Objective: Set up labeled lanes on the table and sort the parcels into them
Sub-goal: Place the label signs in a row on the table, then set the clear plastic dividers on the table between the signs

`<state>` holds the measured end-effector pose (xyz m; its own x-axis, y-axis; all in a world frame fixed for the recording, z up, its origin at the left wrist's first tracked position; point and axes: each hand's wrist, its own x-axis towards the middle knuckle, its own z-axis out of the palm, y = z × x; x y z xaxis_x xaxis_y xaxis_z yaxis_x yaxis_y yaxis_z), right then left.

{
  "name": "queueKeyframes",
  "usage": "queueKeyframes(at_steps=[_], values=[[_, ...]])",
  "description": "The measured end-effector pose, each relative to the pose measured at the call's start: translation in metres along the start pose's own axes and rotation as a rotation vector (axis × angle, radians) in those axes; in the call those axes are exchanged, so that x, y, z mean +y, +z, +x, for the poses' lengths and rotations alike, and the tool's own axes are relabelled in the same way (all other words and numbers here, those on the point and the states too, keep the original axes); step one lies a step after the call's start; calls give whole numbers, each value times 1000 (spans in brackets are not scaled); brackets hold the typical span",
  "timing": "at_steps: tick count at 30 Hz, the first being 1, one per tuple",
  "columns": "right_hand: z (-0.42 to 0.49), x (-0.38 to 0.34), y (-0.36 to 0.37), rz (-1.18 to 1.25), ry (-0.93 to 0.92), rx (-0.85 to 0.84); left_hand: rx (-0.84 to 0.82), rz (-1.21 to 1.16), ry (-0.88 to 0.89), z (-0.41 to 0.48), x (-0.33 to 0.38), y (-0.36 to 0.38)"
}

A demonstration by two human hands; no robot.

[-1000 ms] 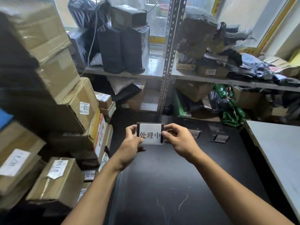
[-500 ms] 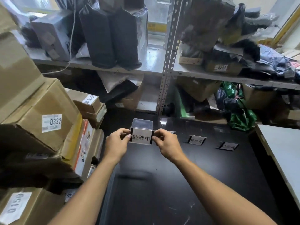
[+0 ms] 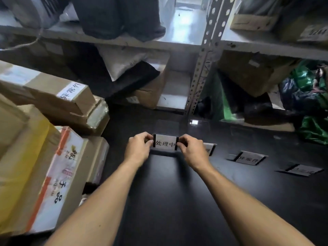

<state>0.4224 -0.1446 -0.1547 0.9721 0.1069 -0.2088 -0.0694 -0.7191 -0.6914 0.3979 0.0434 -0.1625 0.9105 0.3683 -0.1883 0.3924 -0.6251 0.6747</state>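
Observation:
A white label card in a clear stand [image 3: 165, 143], printed with black characters, sits low over the black table [image 3: 177, 201] near its far edge. My left hand [image 3: 138, 150] pinches its left end and my right hand [image 3: 191, 150] pinches its right end. To the right, three more label stands lie in a row on the table: one [image 3: 209, 148] partly hidden behind my right hand, a second [image 3: 248, 158], and a third [image 3: 304, 169]. Cardboard parcels [image 3: 53, 166] are stacked at the left.
A metal shelving unit [image 3: 200, 68] stands behind the table, loaded with boxes, black bags and green bags [image 3: 312, 128]. A labeled carton [image 3: 58, 98] tops the left stack, which crowds the table's left edge.
Both hands carried the label card forward and down toward the far part of the table. My view has moved closer and tilted down.

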Motion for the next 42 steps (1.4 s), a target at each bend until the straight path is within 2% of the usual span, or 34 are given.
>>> queueKeyframes(at_steps=[9, 25, 29, 31, 33, 38, 42], values=[[19, 17, 22, -131, -5, -18, -35, 150, 44, 21, -12, 17], [14, 12, 28, -63, 1, -45, -1, 230, -30, 19, -11, 12], [-23, 10, 24, 66, 74, 54, 204, -94, -88, -12, 1, -18], [-51, 3, 25, 128, 78, 66, 246, -312, -84, -39, 3, -41], [-83, -13, 29, 186, 69, 16, 264, -429, -92, -74, 4, -66], [-157, -63, 49, 239, 33, -133, 220, -259, -81, -153, -5, -109], [-204, -93, 60, 233, 28, -179, 161, -157, -79, -196, -20, -131]])
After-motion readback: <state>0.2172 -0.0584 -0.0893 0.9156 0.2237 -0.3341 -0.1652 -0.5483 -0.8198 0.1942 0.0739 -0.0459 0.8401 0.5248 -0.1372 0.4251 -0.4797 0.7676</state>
